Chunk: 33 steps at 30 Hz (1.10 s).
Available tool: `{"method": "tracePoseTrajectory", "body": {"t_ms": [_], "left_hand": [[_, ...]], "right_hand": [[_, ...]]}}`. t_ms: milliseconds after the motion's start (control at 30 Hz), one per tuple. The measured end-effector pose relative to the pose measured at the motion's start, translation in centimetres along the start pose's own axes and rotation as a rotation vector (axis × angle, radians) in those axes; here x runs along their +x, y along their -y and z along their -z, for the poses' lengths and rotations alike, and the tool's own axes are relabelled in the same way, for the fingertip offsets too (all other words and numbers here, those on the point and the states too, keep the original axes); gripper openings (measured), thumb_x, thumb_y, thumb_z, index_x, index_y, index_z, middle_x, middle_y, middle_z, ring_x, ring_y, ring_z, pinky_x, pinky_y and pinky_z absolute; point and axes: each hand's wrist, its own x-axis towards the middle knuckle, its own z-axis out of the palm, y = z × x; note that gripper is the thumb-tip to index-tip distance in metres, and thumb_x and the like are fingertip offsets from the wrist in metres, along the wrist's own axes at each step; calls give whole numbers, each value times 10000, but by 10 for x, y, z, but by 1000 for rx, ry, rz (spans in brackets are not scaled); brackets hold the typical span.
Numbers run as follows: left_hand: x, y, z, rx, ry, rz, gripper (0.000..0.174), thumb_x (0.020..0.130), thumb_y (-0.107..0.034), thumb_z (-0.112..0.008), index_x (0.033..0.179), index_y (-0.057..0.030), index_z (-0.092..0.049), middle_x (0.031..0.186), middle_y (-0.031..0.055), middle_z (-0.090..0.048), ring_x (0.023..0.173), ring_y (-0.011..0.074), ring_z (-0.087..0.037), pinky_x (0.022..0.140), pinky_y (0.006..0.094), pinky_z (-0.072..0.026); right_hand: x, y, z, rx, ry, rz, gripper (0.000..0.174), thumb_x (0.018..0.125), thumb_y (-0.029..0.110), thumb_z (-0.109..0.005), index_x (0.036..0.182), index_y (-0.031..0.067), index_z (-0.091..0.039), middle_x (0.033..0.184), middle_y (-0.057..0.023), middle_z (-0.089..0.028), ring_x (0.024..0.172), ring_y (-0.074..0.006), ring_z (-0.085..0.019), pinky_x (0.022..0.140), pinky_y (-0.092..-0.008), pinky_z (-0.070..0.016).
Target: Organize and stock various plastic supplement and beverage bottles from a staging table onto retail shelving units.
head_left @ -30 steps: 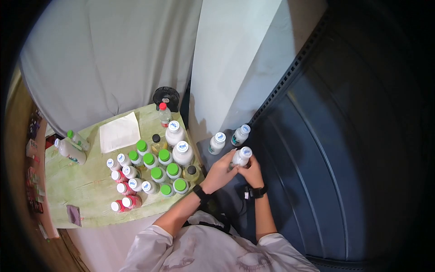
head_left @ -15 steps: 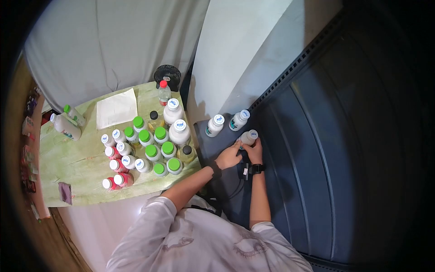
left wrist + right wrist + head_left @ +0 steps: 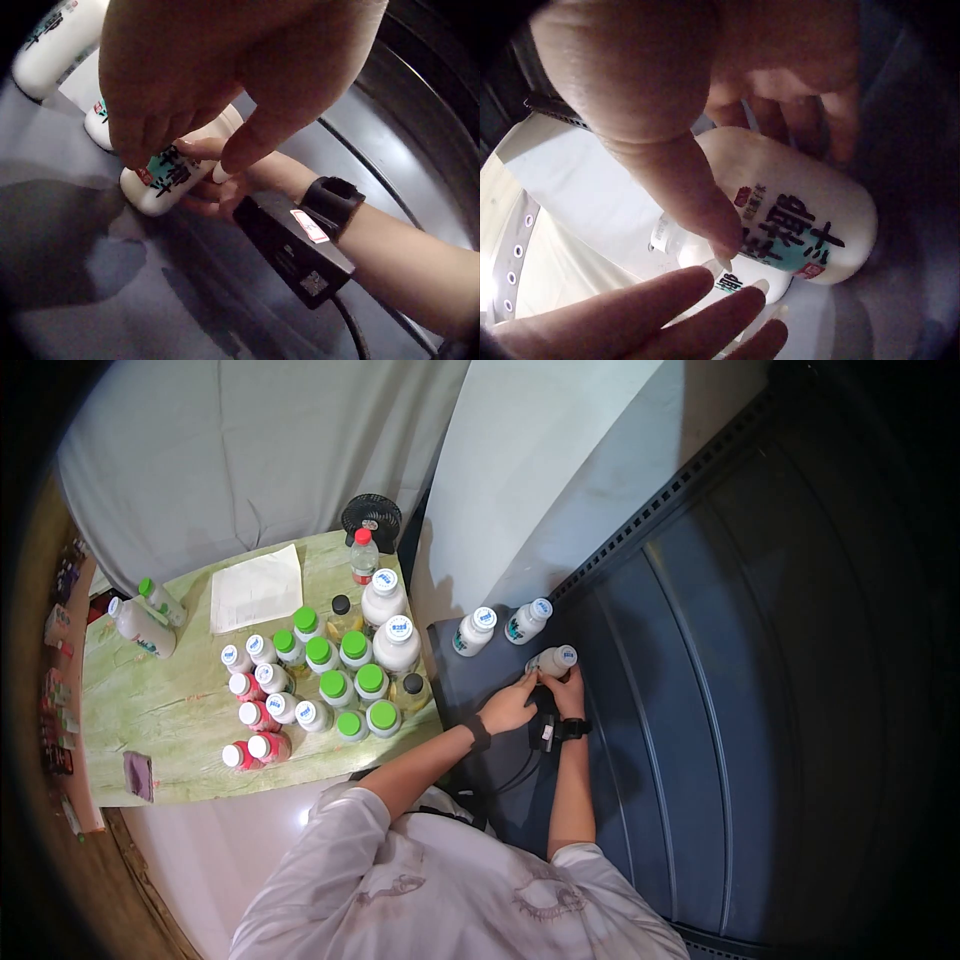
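Observation:
A white bottle of coconut drink (image 3: 548,662) with a white cap and black-and-green lettering leans to one side above a dark blue-grey surface. My right hand (image 3: 569,698) grips it, thumb across the label and fingers round the far side, as the right wrist view shows. My left hand (image 3: 508,708) is beside the bottle, fingertips right at its near side; in the right wrist view its fingers (image 3: 682,300) lie nearly straight. Two matching bottles stand just beyond: one on the left (image 3: 474,632), one on the right (image 3: 528,622).
Left of me, a green table (image 3: 180,690) bears several green-capped bottles (image 3: 333,685), pink ones (image 3: 268,747), two large white ones (image 3: 397,645), a paper sheet (image 3: 256,590) and a small fan (image 3: 371,520). A pale wall panel (image 3: 540,460) rises behind; dark ribbed panelling (image 3: 690,740) lies right.
The held bottle has shifted right and tipped over sideways. My left hand, earlier wrapped about it, has loosened and drawn to its side. The head view has shifted too.

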Motion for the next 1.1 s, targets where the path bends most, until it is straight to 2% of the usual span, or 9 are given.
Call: {"method": "tracePoseTrajectory", "body": {"t_ms": [267, 500, 667, 867, 967, 1067, 1100], "left_hand": [[-42, -17, 19, 96, 65, -5, 662, 883, -180, -522, 1435, 133, -335, 1465, 365, -357, 1308, 416, -470, 1109, 399, -382], [-82, -30, 36, 106, 98, 23, 560, 917, -186, -541, 1400, 79, -435, 1446, 326, -415, 1285, 414, -493, 1094, 398, -400], [-103, -34, 44, 96, 76, -25, 520, 924, -195, -550, 1375, 53, -480, 1405, 306, -478, 1280, 394, -508, 1080, 398, -415], [-130, -44, 67, 57, 23, -77, 479, 942, -199, -552, 1356, 37, -508, 1352, 258, -551, 1236, 376, -551, 1047, 392, -441], [-150, -48, 85, 10, -20, -33, 441, 939, -197, -558, 1324, 17, -545, 1286, 236, -601, 1179, 373, -585, 1009, 399, -464], [-176, -65, 117, -41, -31, 72, 410, 943, -198, -555, 1303, -3, -571, 1221, 236, -631, 1127, 373, -606, 969, 405, -477], [-187, -69, 128, -56, -31, 114, 403, 946, -199, -552, 1301, -9, -574, 1202, 239, -637, 1111, 373, -612, 956, 406, -479]], "right_hand": [[0, 1, 3, -59, 13, -23, 552, 762, 40, -817, 1245, 26, -550, 1192, -88, -628, 1118, -207, -598, 991, -345, -463], [3, -7, 3, -72, -4, 14, 604, 746, 80, -829, 1271, 16, -538, 1207, -116, -632, 1118, -241, -613, 973, -373, -477], [8, -18, 3, -123, -18, 38, 564, 778, 37, -802, 1272, 34, -531, 1212, -94, -624, 1118, -218, -611, 983, -349, -473], [3, -4, -3, -133, -50, 3, 570, 789, 57, -797, 1284, 23, -517, 1227, -104, -619, 1134, -227, -606, 989, -360, -466], [4, -12, -5, -117, -72, 2, 644, 778, 74, -809, 1330, 14, -482, 1280, -123, -586, 1192, -244, -572, 1028, -370, -437], [-3, -7, -1, -230, -91, 159, 887, 744, 155, -842, 1462, -32, -358, 1426, -201, -479, 1332, -301, -462, 1113, -395, -348], [-6, -14, 1, -338, -200, 126, 967, 761, 117, -826, 1529, -5, -250, 1452, -215, -445, 1353, -296, -436, 1136, -391, -322]]}}
